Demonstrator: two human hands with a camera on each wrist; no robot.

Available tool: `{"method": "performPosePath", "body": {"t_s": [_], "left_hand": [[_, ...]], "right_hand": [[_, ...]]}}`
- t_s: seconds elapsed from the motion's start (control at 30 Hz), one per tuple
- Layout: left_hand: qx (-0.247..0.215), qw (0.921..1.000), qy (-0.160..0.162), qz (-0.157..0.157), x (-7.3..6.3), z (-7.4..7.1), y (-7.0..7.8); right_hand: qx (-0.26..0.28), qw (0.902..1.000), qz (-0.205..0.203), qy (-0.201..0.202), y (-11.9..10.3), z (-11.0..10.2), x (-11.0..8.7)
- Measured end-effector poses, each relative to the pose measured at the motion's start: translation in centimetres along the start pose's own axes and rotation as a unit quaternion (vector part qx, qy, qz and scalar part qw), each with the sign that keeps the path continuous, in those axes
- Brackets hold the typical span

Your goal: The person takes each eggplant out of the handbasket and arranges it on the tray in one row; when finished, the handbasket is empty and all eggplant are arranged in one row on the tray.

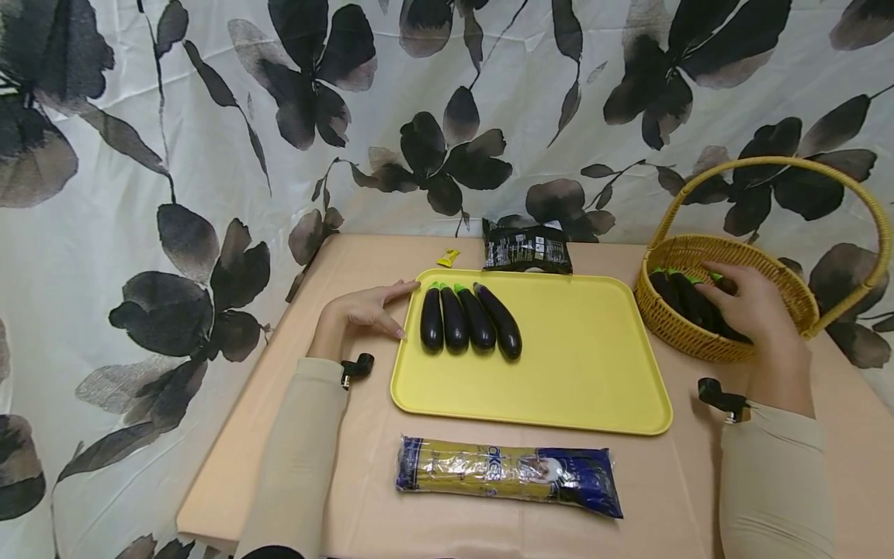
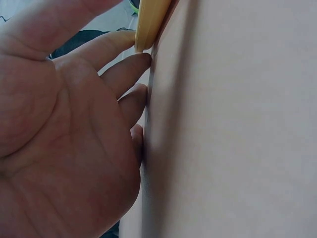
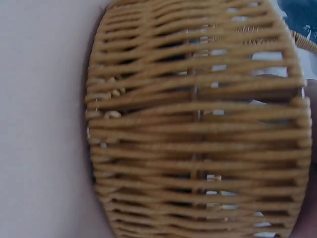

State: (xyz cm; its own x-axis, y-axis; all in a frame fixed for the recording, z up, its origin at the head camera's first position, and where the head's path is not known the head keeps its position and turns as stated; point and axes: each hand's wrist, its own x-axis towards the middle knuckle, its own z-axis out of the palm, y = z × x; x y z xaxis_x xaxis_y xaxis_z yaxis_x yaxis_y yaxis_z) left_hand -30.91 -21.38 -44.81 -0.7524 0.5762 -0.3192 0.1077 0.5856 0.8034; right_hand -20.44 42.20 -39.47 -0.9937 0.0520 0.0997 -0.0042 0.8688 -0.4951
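Several dark eggplants [image 1: 478, 320] with green stem ends lie side by side on the left part of a yellow tray [image 1: 580, 349]. At the tray's left edge my left hand [image 1: 363, 310] rests with extended fingers, and the left wrist view shows fingertips against the tray rim [image 2: 146, 29]. My right hand [image 1: 757, 307] reaches into a wicker basket [image 1: 789, 283], thumb and index finger on either side of an eggplant [image 1: 725, 285]. More eggplants [image 1: 687, 299] lie beneath it in the basket. In the right wrist view the woven basket wall [image 3: 198, 144] hides most of the hand.
A blue and yellow pasta packet [image 1: 506, 472] lies in front of the tray. Behind it are a black packet [image 1: 527, 248] and a small yellow wrapper [image 1: 448, 258]. The basket's tall handle [image 1: 775, 161] arches over the right side. A floral cloth [image 1: 419, 93] hangs behind the table.
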Motion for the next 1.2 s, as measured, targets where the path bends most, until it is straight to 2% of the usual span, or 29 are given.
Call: {"method": "performPosePath", "body": {"t_s": [0.27,0.7,0.9,1.2], "left_hand": [[-0.011,0.9999,0.003,-0.006,0.0,0.1,0.1],[0.000,1.0000,0.003,-0.002,0.1,0.0,0.0],[-0.001,1.0000,0.005,-0.004,0.1,0.1,0.1],[0.002,1.0000,0.005,0.002,0.1,0.0,-0.1]], "right_hand": [[-0.027,0.9973,0.030,-0.061,1.3,-0.7,-0.2],[-0.049,0.9896,0.049,-0.126,2.0,-1.3,-0.5],[-0.056,0.9874,0.041,-0.143,2.2,-1.3,-0.5],[-0.048,0.9869,0.047,-0.147,2.1,-1.2,-0.6]]}}
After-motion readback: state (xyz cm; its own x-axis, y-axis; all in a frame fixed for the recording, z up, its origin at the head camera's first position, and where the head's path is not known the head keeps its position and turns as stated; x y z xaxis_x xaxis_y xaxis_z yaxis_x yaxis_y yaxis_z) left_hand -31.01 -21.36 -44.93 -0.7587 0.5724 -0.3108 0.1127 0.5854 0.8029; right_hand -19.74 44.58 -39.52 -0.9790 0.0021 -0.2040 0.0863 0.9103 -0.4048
